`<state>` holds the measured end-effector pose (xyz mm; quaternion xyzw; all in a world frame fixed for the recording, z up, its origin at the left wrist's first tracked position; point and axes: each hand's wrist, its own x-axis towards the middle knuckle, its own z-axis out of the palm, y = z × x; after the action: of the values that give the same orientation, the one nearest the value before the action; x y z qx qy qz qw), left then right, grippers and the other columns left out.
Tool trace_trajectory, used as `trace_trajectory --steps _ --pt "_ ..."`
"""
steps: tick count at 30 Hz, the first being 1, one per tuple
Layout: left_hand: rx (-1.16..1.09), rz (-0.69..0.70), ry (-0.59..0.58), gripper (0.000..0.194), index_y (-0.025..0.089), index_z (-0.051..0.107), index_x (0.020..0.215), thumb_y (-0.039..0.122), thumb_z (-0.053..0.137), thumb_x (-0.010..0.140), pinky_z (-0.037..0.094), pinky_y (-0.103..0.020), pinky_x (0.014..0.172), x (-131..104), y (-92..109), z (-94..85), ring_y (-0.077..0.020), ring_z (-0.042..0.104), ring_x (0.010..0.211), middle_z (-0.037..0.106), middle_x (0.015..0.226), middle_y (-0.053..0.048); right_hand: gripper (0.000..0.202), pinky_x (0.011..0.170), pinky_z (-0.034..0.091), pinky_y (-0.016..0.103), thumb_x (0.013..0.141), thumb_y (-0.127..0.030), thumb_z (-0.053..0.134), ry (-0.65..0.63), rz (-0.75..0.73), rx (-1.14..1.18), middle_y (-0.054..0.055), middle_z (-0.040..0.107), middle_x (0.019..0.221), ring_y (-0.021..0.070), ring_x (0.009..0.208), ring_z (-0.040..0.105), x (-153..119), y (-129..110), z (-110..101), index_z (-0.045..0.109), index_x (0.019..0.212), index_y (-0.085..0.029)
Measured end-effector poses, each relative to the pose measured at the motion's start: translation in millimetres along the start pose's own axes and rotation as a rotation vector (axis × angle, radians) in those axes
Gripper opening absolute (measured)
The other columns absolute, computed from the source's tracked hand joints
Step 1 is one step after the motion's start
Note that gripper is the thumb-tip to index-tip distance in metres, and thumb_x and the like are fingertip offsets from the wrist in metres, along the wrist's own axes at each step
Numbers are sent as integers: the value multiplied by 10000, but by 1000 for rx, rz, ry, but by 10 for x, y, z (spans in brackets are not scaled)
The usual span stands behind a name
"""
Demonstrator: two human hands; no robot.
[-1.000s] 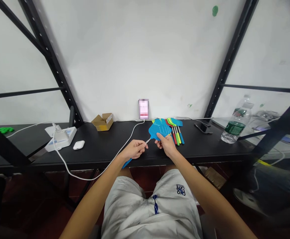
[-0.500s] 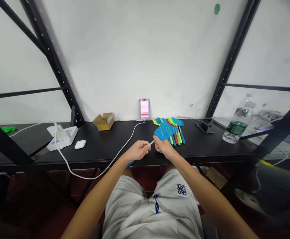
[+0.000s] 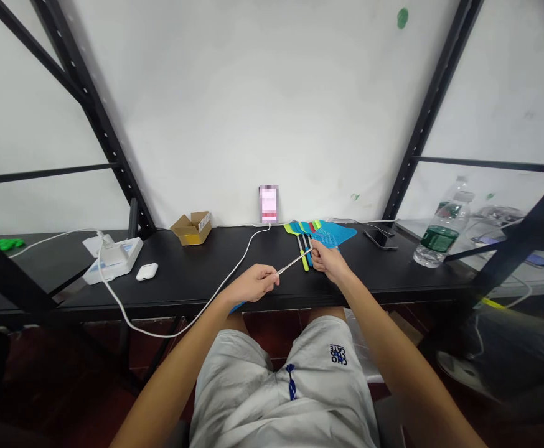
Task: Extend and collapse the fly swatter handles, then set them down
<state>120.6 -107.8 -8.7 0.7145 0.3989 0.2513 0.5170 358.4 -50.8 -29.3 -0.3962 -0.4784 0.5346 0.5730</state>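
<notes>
A blue fly swatter (image 3: 340, 234) with a perforated head and a thin metal rod is stretched between my two hands. My left hand (image 3: 254, 283) is closed round its handle end, low at the table's front edge; a bit of blue shows under the wrist. Close to the head, my right hand (image 3: 327, 259) grips the upper end of the rod. Bare rod shows slanting up to the right between them. Beyond my right hand lies a row of several fly swatters (image 3: 304, 257) in lime, blue and other colours, partly hidden by the held head and my hand.
On the black table (image 3: 234, 242) stand an open cardboard box (image 3: 192, 230), a propped phone (image 3: 269, 204) with a white cable, a white earbud case (image 3: 147, 272) and a power strip (image 3: 120, 261). To the right are a dark phone (image 3: 381, 239) and water bottles (image 3: 440, 236).
My right hand has moved right and away from my left, so a longer stretch of rod shows. The blue head has shifted right, over the row. My left hand has barely moved.
</notes>
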Motion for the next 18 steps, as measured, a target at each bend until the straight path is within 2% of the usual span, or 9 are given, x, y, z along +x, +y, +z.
trace_trajectory --steps 4,7,12,18 --pt "-98 -28 -44 218 160 548 873 375 518 876 147 -165 318 24 -14 67 -16 238 328 419 581 69 442 313 135 183 806 -556 592 61 1 -41 -40 430 435 45 307 304 7 -5 8 443 603 -194" --pt "-150 -25 -58 165 164 540 922 319 521 868 180 -164 317 42 -20 130 -24 299 329 455 609 64 404 306 166 180 792 -553 608 136 -42 -24 -14 520 495 52 318 356 32 20 6 503 670 -182" --pt "-186 -17 -84 181 158 538 964 293 553 845 226 -166 318 84 -67 158 -34 362 346 485 636 55 386 297 198 183 781 -536 633 194 -56 56 -25 495 488 54 324 358 51 51 -19 547 701 -169" --pt "-236 20 -106 292 140 558 972 395 607 839 164 -165 329 140 -155 96 -2 270 354 472 655 51 326 287 189 181 822 -465 573 265 -92 103 -25 490 469 55 323 350 25 9 -34 584 713 -158"
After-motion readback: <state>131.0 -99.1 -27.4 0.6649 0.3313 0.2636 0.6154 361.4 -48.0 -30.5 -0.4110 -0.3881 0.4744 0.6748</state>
